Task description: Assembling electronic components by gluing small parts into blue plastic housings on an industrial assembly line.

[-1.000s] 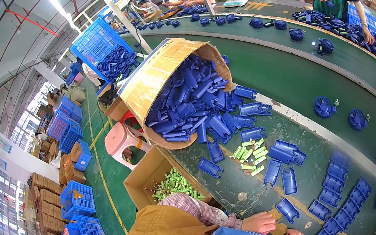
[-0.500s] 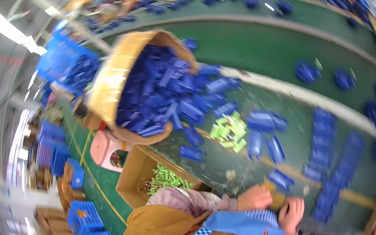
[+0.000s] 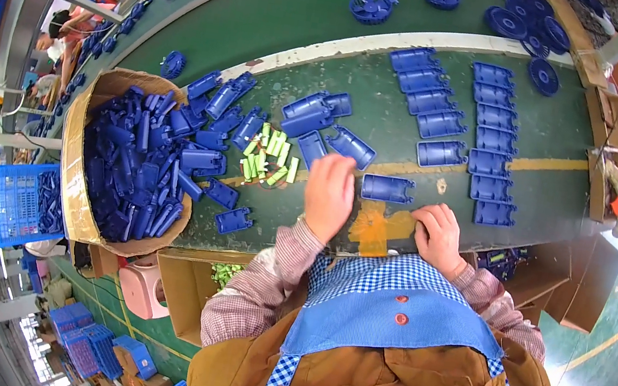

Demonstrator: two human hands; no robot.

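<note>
My left hand (image 3: pixel 328 198) is over the workbench, its stretched fingers at the lower end of a blue half-shell housing (image 3: pixel 352 149); no held object shows. Between my hands, a single blue housing (image 3: pixel 388 189) lies lengthwise just beyond orange tape (image 3: pixel 373 227) on the bench edge. My right hand (image 3: pixel 440 235) rests by the tape's right end, fingers loosely bent, thumb apart, nothing visible in it. Left of my left hand lies a pile of small green-wrapped cells (image 3: pixel 273 156) with wires. More blue housings (image 3: pixel 309 112) lie behind it.
A tipped cardboard box (image 3: pixel 74 156) spills blue parts at the left. Two columns of housings (image 3: pixel 492 141) stand in rows at the right. Round blue parts (image 3: pixel 372 7) sit beyond the pale divider (image 3: pixel 349 44). Below the bench are an open carton (image 3: pixel 180 294) and a pink stool (image 3: pixel 140 288).
The view has swung, bringing the bench's right side into sight. My left hand has moved from the bench edge out to the housings; my right hand stays by the tape.
</note>
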